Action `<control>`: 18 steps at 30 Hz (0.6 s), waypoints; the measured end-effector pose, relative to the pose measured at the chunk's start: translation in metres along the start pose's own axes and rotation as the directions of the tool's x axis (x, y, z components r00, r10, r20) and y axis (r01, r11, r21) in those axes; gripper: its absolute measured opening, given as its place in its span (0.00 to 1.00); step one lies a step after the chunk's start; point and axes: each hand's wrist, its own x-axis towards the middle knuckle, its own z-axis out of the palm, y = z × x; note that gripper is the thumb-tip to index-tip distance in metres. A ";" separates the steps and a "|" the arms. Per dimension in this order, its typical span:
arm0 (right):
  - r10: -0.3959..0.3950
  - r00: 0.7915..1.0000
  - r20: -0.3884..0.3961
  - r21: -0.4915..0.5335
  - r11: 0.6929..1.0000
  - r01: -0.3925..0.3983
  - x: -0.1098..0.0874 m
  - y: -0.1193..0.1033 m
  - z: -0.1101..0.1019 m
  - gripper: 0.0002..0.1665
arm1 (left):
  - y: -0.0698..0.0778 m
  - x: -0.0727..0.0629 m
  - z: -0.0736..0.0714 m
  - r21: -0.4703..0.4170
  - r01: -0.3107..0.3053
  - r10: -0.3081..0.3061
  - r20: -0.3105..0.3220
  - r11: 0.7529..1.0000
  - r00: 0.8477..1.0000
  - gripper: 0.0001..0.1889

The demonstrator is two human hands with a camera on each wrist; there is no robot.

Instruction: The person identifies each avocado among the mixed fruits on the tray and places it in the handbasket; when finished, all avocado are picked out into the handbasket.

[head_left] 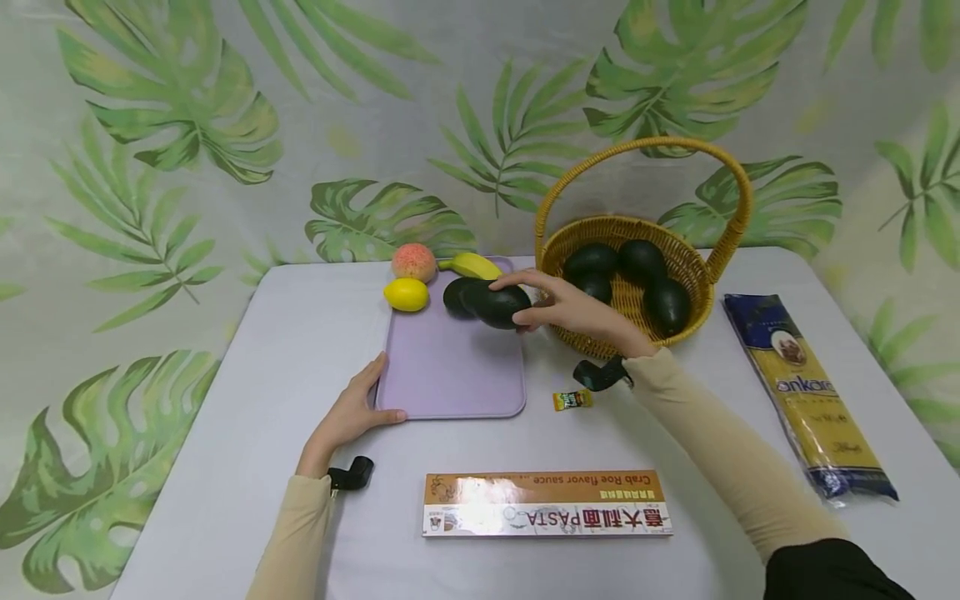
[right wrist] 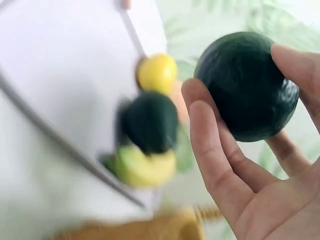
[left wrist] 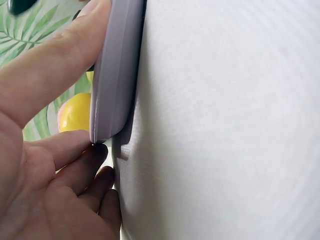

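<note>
My right hand (head_left: 558, 307) pinches a dark green avocado (head_left: 501, 306) over the upper right part of the lilac tray (head_left: 450, 383). In the right wrist view the thumb and fingertips hold this avocado (right wrist: 245, 87) around its sides. Another avocado (head_left: 454, 298) lies on the tray, partly hidden behind the held one. Beside it are a yellow lemon (head_left: 407, 294), a pinkish peach (head_left: 414, 262) and a banana (head_left: 472, 265). My left hand (head_left: 352, 408) rests at the tray's near left corner, thumb along the front edge, fingers extended by the left side; the left wrist view shows them touching the tray (left wrist: 117, 70).
A yellow wicker basket (head_left: 628, 325) with a tall handle holds several avocados at the right. In front of it lies a small candy packet (head_left: 572, 400). A pasta box (head_left: 547, 505) lies near the front, and a blue and gold pasta bag (head_left: 810, 396) on the far right.
</note>
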 end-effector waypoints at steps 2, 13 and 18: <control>0.019 0.999 -0.038 -0.001 1.000 -0.019 -0.017 -0.003 -0.015 0.28 | -0.001 0.000 0.000 0.004 -0.001 0.001 -0.002 1.000 1.000 0.56; 0.152 0.952 -0.267 -0.036 0.985 -0.167 -0.095 0.016 -0.084 0.30 | -0.003 0.000 0.000 0.014 -0.016 0.017 -0.008 1.000 1.000 0.57; 0.178 0.932 -0.316 -0.030 0.980 -0.198 -0.116 0.029 -0.097 0.30 | -0.002 0.001 0.001 -0.004 -0.023 0.023 -0.007 1.000 1.000 0.56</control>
